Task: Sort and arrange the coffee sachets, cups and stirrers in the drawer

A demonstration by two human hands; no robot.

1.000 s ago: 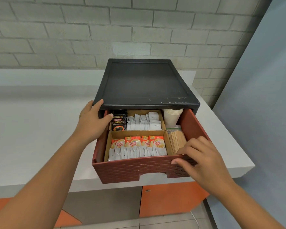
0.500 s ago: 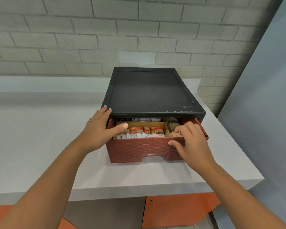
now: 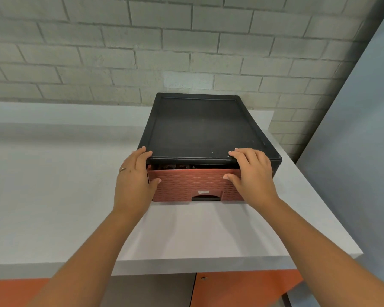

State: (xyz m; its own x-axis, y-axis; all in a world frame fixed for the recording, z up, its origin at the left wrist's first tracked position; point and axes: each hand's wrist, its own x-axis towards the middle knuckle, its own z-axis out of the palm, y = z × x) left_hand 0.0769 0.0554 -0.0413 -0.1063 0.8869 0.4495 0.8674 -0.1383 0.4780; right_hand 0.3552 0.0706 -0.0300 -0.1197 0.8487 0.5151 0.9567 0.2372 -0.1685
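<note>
Hanging below the near edge of the white counter (image 3: 53, 196) are orange cabinet doors (image 3: 242, 286). Both forearms cross the bare strip of counter in front of the unit. The left hand (image 3: 134, 185) grips the left front corner and the right hand (image 3: 252, 176) the right one. Each has bent fingers hooked over the front rim of the black casing (image 3: 204, 129) and a thumb pressed on the woven red-brown drawer (image 3: 193, 181), pinching front and rim together. The drawer sits between the hands, almost fully in, with a thin dark slit under the rim. What lies inside cannot be made out. The casing's right side runs near the counter's right edge beside a grey wall (image 3: 353, 151), and wide counter lies to its left. A brick wall (image 3: 164, 52) stands just behind.
</note>
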